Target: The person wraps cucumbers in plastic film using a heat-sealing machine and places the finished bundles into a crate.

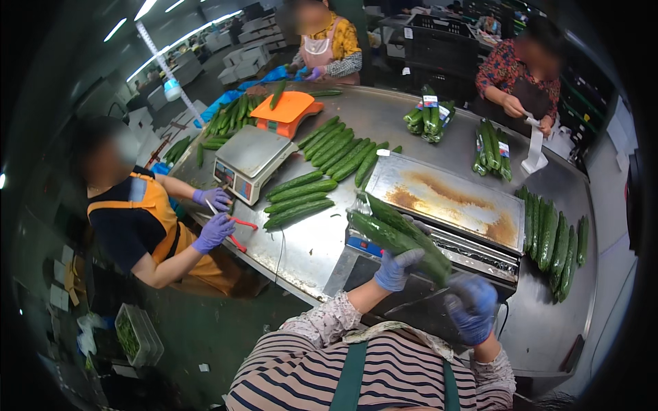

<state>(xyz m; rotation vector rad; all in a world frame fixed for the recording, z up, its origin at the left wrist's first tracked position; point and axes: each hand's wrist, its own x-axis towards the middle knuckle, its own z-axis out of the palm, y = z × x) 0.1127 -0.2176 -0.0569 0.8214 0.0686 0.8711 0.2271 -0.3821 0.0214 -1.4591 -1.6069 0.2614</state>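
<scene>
My left hand [398,268], in a blue-grey glove, grips a pair of cucumbers [383,232] from below. Clear plastic shines around them, with a gathered end at the upper left. They are held tilted over the front of a wrapping machine [506,275], probably a film heat sealer, whose metal top plate [447,198] is stained brown. My right hand [470,308], gloved and blurred by motion, is beside the lower right end of the cucumbers. Its fingers are curled, and whether they pinch the plastic cannot be made out.
Loose cucumbers [300,198] lie left of the machine near a digital scale [254,159] and an orange scale [285,110]. Wrapped cucumbers [547,236] line the right side. Labelled bundles [429,115] rest farther back. A co-worker at left holds red-handled scissors [239,234]; two others stand across the table.
</scene>
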